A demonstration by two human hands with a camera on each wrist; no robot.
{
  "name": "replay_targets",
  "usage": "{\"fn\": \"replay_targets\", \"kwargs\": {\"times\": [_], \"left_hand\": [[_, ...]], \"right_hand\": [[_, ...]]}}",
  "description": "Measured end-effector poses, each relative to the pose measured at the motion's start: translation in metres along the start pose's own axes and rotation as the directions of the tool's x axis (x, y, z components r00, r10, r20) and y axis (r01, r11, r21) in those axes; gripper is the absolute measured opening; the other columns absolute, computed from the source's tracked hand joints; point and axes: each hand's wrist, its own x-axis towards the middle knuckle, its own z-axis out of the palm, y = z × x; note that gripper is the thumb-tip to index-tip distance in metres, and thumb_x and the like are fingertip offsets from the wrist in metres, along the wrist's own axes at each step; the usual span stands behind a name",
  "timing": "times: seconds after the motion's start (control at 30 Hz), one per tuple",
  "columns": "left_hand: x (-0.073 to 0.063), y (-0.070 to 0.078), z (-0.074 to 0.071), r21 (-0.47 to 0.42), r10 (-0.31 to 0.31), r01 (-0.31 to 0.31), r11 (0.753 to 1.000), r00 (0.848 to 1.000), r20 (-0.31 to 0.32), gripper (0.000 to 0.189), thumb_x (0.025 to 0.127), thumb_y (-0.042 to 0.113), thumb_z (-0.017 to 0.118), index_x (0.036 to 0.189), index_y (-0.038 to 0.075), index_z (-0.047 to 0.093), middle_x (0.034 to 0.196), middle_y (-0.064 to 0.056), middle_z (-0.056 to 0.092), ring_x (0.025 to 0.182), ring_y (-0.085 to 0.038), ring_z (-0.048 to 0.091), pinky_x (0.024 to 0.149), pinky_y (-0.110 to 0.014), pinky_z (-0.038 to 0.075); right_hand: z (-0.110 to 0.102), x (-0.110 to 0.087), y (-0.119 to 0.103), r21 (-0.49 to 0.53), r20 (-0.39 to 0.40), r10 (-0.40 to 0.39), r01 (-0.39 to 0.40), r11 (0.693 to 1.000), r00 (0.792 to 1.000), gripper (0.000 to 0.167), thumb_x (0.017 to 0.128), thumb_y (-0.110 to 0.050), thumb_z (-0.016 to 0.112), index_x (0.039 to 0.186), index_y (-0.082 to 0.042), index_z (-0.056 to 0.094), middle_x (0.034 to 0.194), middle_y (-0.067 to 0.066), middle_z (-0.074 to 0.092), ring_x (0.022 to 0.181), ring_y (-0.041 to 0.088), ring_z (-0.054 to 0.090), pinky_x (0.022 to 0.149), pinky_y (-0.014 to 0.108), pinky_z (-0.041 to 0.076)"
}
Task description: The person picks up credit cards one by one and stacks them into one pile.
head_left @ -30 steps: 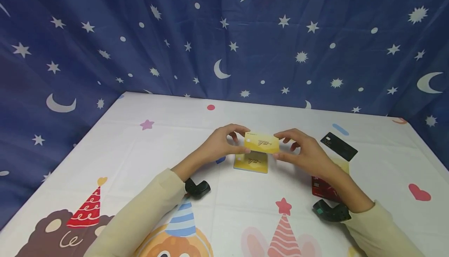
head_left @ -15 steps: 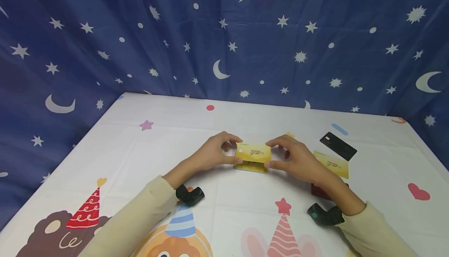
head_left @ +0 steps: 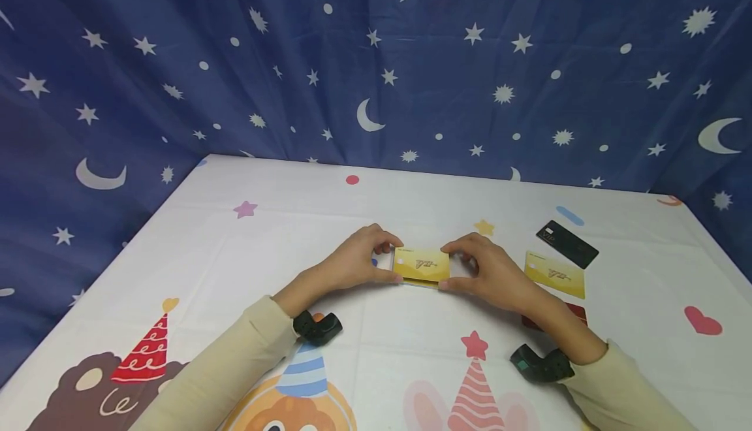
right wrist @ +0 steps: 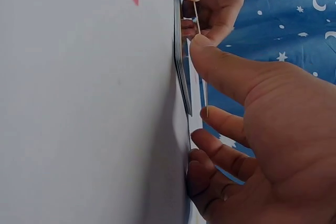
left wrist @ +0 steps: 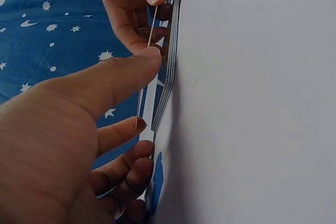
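Note:
A yellow card [head_left: 421, 263] is pinched by its two short ends, my left hand [head_left: 357, 262] at one and my right hand [head_left: 492, 270] at the other. Right beneath it lies a low stack of cards [head_left: 418, 283], its yellow top mostly covered. Both wrist views show the held card edge-on, a thin line a little above the layered stack [left wrist: 170, 61], with thumb and fingertips at its corners. The remaining fingers of each hand hang loosely curled close over the table.
To the right lie a black card [head_left: 566, 244], another yellow card [head_left: 555, 274] and a red card [head_left: 578, 314] partly hidden by my right forearm. The white tablecloth [head_left: 294, 202] has printed figures; a blue starry curtain [head_left: 264, 59] hangs behind.
Both hands have brought the yellow card down and slightly left, over the stack. More of the yellow card at the right shows, as my right arm has shifted off it.

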Motion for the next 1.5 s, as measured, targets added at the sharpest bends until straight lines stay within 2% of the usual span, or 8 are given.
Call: {"fn": "replay_targets", "kwargs": {"times": [0.37,0.7,1.03,1.3,1.5], "left_hand": [[-0.0018,-0.0023,0.0007,0.007,0.011,-0.011,1.000,1.000,0.008,0.056,0.071,0.028,0.086,0.119,0.009,0.063,0.102,-0.001,0.052,0.095,-0.015,0.049,0.084,-0.030,0.042],[-0.0029,-0.0045,0.0017,0.027,0.049,-0.049,0.998,0.999,0.000,0.055,0.072,0.027,0.085,0.119,0.009,0.062,0.101,0.000,0.051,0.096,-0.015,0.047,0.085,-0.031,0.040],[-0.0027,-0.0044,0.0020,0.032,0.056,-0.056,0.998,0.998,0.000,0.052,0.072,0.027,0.085,0.114,0.008,0.060,0.099,0.000,0.050,0.095,-0.016,0.046,0.087,-0.031,0.038],[-0.0020,-0.0059,0.0021,0.028,0.060,-0.060,0.998,0.998,0.004,0.051,0.072,0.027,0.085,0.113,0.008,0.060,0.098,-0.001,0.049,0.093,-0.017,0.046,0.086,-0.030,0.038],[-0.0015,-0.0075,0.0027,0.020,0.053,-0.053,0.998,0.999,0.009,0.051,0.073,0.027,0.085,0.114,0.008,0.060,0.099,-0.001,0.049,0.094,-0.017,0.045,0.086,-0.031,0.038]], "right_hand": [[0.0046,-0.0017,-0.0034,-0.017,-0.009,0.017,-0.017,1.000,1.000,0.055,0.070,-0.034,0.086,0.117,-0.016,0.064,0.114,0.005,0.053,0.097,0.022,0.053,0.079,0.036,0.049],[0.0062,-0.0022,-0.0027,-0.010,-0.004,0.031,-0.031,0.999,1.000,0.056,0.070,-0.035,0.086,0.117,-0.016,0.064,0.117,0.005,0.050,0.102,0.023,0.053,0.085,0.038,0.049],[0.0058,-0.0030,-0.0040,-0.016,-0.001,0.025,-0.025,1.000,1.000,0.058,0.070,-0.033,0.086,0.120,-0.015,0.063,0.117,0.006,0.049,0.102,0.023,0.049,0.083,0.038,0.047],[0.0067,-0.0029,-0.0054,-0.028,0.005,0.047,-0.046,0.999,0.999,0.060,0.069,-0.034,0.086,0.120,-0.012,0.062,0.099,0.000,0.051,0.092,0.019,0.045,0.079,0.037,0.044],[0.0080,-0.0030,-0.0058,0.004,-0.002,0.008,-0.008,1.000,1.000,0.057,0.070,-0.029,0.086,0.120,-0.013,0.063,0.099,-0.003,0.056,0.094,0.018,0.048,0.085,0.040,0.044]]}}
